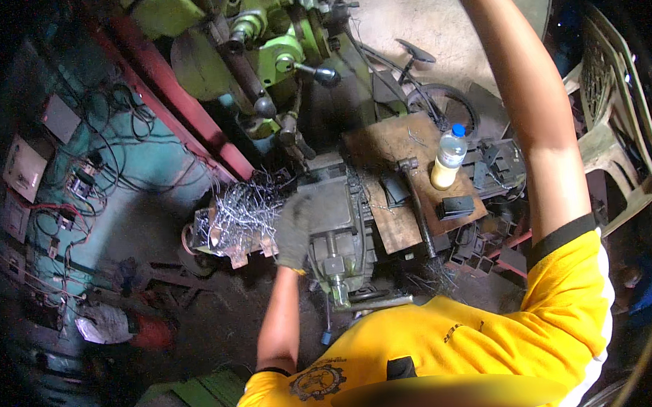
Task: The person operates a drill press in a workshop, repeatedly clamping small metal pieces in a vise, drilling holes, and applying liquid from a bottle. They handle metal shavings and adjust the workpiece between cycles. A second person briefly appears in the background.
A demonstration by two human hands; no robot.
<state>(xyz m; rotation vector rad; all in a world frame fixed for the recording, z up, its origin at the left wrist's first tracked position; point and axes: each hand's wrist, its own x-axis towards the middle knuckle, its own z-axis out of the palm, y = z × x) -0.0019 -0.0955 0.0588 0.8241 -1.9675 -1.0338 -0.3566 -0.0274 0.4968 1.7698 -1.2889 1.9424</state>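
My left hand (293,233), in a dark grey work glove, is at the left side of a metal machine vise (331,203). Its fingers are dark and smeared, so their pose is unclear. A screw and block (334,266) run from the vise toward me. Just left of the glove lies a tangled heap of silvery metal shavings (245,211). My right arm reaches up and forward past the top edge, and the hand on it is out of sight. Beyond the vise stands a green drilling or milling machine (281,55) with ball-ended levers.
A wooden board (382,145) right of the vise carries a hammer (416,199), a blue-capped bottle (449,159) and dark metal blocks (456,207). A red beam (165,86) slants at the left. Cables and electrical parts hang on the teal wall (158,168). A plastic chair (618,151) is at far right.
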